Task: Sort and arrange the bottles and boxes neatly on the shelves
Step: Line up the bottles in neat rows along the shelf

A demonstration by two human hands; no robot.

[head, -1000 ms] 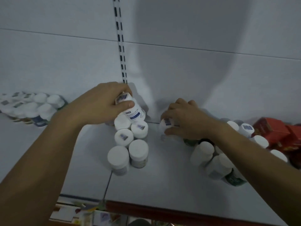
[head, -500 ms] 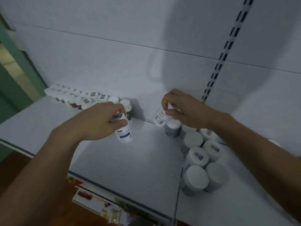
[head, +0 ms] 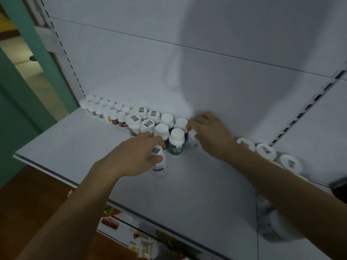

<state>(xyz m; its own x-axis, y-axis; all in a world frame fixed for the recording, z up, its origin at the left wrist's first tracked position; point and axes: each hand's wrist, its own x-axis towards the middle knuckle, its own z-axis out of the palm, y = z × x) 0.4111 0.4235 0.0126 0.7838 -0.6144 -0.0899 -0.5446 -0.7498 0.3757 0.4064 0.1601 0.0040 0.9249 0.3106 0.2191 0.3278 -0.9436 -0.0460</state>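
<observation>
Two bare forearms, bare left hand [head: 135, 156], bare right hand [head: 212, 134]

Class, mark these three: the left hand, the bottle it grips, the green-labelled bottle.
left hand [head: 133, 156]: head view, back of the hand.
gripped bottle [head: 160, 167]: head view, blue label.
green-labelled bottle [head: 176, 142]: head view, shoulder below its cap.

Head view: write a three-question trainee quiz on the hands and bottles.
1. True or false: the left hand holds a blue-labelled bottle.
2. Pick one: the white bottle in the right hand is right beside A) a green-labelled bottle, B) a red box, C) a basket.
3. Short answer: what colour are the caps on the lined-up bottles?

Key: 1 true; 2 A; 3 white.
</observation>
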